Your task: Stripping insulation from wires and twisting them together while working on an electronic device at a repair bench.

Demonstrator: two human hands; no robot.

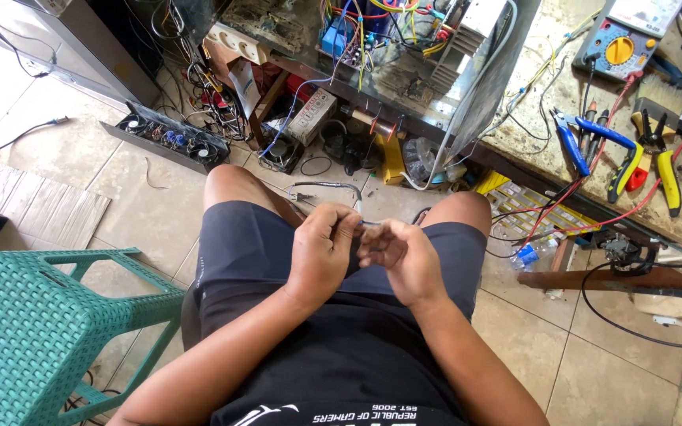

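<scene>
I sit with my knees apart, both hands held together over my lap. My left hand (324, 251) pinches the end of a thin grey cable (333, 187) that loops from the floor between my knees up to my fingers. My right hand (399, 257) meets it fingertip to fingertip, closed on the same cable end, where a short bluish bit of wire (368, 224) shows. What the fingertips do to the wire is too small to tell.
A workbench (530, 134) at the upper right carries pliers (657, 154), blue cutters (574, 138), a multimeter (621, 39) and an open chassis full of wiring (388, 39). Electronic parts clutter the tiled floor below. A teal plastic stool (33, 315) stands at my left.
</scene>
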